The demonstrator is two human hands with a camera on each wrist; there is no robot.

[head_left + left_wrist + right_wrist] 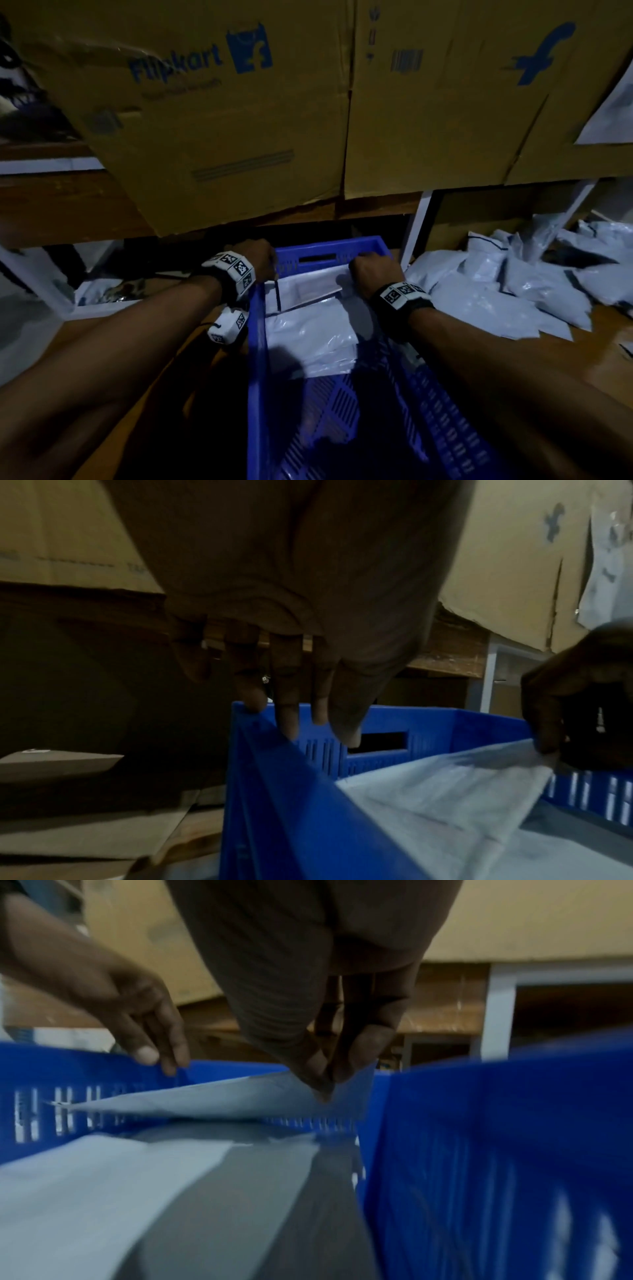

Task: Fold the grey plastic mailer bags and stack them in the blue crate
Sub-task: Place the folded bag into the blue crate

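A blue crate [329, 245] stands in the middle, its left wall [308, 804] and right wall [479, 1150] close to the wrist cameras. Folded grey mailer bags [315, 335] lie stacked at its far end, the same stack [85, 1191] seen low from the right wrist. My right hand [359, 270] pinches the corner of the top mailer bag [308, 287] and holds that corner raised near the far right wall; the pinch [323, 1080] on the bag [205, 1102] is plain. My left hand [270, 263] rests straight fingers [287, 723] on the crate's far left corner rim.
A loose pile of grey mailer bags [496, 294] lies right of the crate. Large printed cardboard boxes [239, 120] hang low over the crate's far end. A white frame leg [416, 229] stands behind the crate's right corner. More bags [99, 291] lie at the left.
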